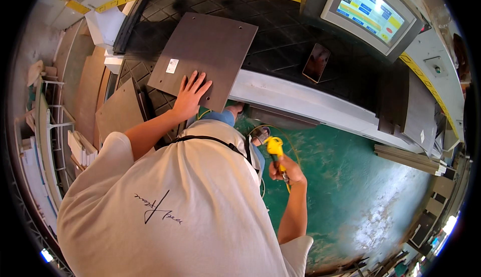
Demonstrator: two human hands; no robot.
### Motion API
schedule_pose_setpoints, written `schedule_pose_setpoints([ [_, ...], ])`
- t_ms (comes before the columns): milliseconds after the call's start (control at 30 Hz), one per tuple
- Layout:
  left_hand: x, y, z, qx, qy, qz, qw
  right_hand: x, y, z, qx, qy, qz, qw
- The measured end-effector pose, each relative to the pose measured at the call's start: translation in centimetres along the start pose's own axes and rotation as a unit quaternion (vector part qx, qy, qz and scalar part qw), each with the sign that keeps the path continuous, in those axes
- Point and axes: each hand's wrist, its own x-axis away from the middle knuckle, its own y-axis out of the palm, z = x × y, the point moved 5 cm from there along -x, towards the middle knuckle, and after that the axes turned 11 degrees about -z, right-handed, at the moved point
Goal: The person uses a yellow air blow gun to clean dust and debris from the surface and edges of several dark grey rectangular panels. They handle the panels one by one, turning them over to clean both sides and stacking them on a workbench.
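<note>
The flat, brown rectangular panel (210, 51) lies at eleven o'clock on the black, grid-grooved bed (280, 51). My left hand (191, 96) rests flat near its six-o'clock edge, fingers spread, gripping nothing. Toward half past four, my right hand (293, 170) has its fingers curled round a yellow-and-black handheld tool (275, 146), apart from the panel. Dark holes already show near the panel's corners; what's left to do on it I can't tell. A dark, flat phone (316, 62) lies at half past one, beneath a grey-framed touchscreen (371, 14). Only my own hand covers part of the panel.
</note>
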Motion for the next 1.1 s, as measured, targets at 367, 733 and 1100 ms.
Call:
schedule_pose_setpoints([
  [367, -1.3, -9.5, 1.8, 0.057, 0.127, 0.033, 0.99, -4.0, 3.5, -3.8, 0.012, -0.09, -0.131, 0.987],
  [733, -1.7, -12.0, 6.5, 0.044, 0.164, 0.011, 0.985, -6.9, 4.7, -6.7, -0.017, -0.091, -0.064, 0.994],
  [1100, -1.8, -11.4, 7.2, 0.106, 0.166, 0.072, 0.978, -18.3, 8.2, -7.8, 0.052, -0.127, -0.138, 0.981],
])
